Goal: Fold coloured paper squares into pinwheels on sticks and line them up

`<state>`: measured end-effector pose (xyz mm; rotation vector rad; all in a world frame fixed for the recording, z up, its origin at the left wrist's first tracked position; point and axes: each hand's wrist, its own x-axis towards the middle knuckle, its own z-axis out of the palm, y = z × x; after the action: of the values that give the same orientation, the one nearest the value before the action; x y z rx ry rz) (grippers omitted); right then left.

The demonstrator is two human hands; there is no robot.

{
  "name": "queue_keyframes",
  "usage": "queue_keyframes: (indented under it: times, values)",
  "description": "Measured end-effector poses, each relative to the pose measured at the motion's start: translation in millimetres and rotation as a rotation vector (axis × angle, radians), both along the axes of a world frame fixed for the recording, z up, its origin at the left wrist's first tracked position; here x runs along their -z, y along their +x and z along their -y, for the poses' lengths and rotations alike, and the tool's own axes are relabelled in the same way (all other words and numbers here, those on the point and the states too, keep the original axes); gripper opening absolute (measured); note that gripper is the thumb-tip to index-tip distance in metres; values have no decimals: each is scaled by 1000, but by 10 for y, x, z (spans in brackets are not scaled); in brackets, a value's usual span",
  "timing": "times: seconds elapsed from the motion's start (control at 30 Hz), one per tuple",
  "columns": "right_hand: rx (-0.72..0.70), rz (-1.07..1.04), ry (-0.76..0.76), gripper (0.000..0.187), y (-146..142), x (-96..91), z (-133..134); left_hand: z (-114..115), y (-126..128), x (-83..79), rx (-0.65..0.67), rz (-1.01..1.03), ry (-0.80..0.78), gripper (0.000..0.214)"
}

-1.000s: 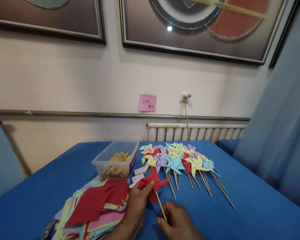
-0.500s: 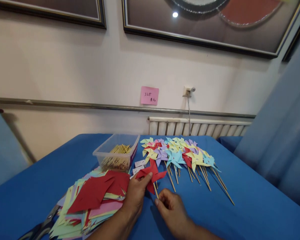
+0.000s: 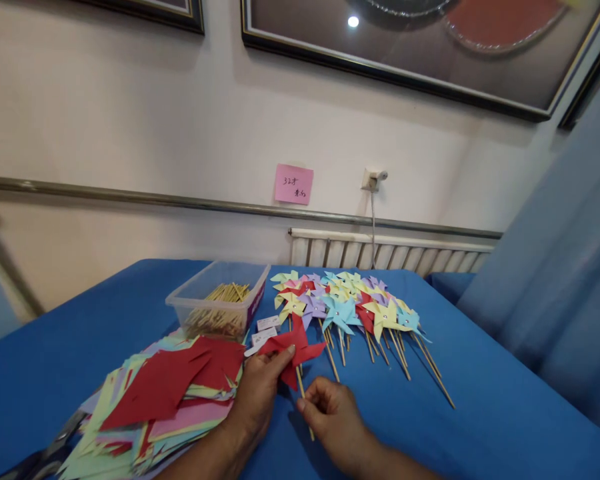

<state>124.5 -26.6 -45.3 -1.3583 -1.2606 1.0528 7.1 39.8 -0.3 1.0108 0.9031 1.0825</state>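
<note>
A red paper pinwheel point(image 3: 294, 348) lies on the blue tablecloth point(image 3: 480, 413). My left hand point(image 3: 257, 393) pinches its left blade between thumb and fingers. My right hand point(image 3: 333, 417) is closed on the thin wooden stick point(image 3: 301, 387) that runs under the pinwheel toward me. Both hands sit close together at the near middle of the table.
Several finished coloured pinwheels on sticks point(image 3: 350, 310) lie fanned behind. A clear plastic tub of wooden sticks point(image 3: 219, 307) stands to their left. A loose stack of coloured paper squares point(image 3: 155, 400) lies at the left, with scissors point(image 3: 45, 457) at its near edge. Small white labels point(image 3: 265, 327) are by the tub.
My right hand has slid up the stick toward the pinwheel head. The view has shifted slightly right and down; the left hand keeps its hold.
</note>
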Motion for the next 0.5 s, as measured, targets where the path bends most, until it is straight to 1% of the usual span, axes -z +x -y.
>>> queue_keyframes:
  times: [0.13, 0.23, 0.37, 0.5]
  values:
    - [-19, 17, 1, 11, -10, -34, 24, -42, -13, 53, -30, -75, 25, 29]
    - [-4, 32, -10, 4, -14, -57, 26, -75, -23, 73, -46, -96, 27, 31]
    - [34, 65, -28, 6, -18, -44, 4, -84, -23, 39, -72, -107, 34, 32]
    - [47, 55, -40, 12, -3, -21, -18, -45, 5, -33, -44, -120, 41, 29]
